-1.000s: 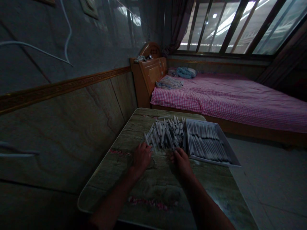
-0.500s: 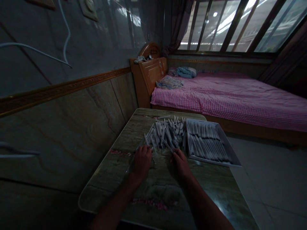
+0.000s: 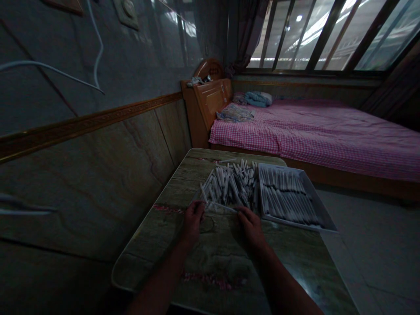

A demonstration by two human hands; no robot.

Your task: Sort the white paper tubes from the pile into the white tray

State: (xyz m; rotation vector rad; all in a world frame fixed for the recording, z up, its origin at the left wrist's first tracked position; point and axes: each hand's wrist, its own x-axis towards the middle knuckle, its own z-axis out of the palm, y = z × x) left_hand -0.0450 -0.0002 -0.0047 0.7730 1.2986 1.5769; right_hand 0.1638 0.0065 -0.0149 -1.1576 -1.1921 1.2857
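Observation:
My right hand [image 3: 251, 223] is closed on one end of a thin white pen-like stick [image 3: 223, 207], which points left across the near side of a pile. My left hand [image 3: 194, 221] is closed in a pinch close to the stick's far end; what its fingers hold is too dark and small to make out. Just beyond both hands lies the loose pile of similar white sticks [image 3: 231, 181], pointing in many directions. To the right, a shallow white tray [image 3: 320, 205] holds more of them laid side by side in two rows.
Pile and tray rest on a marbled table [image 3: 210, 258] with rounded corners; the tray overhangs its right edge. A tiled wall [image 3: 131, 157] runs along the left, with loose white cables [image 3: 98, 65]. Behind the table stands a bed [image 3: 311, 131] with a pink checked sheet.
My left hand has drawn back from the pile's edge and turned into a pinch. The stick in my right hand has swung to lie nearly level between the hands. The view has shifted slightly.

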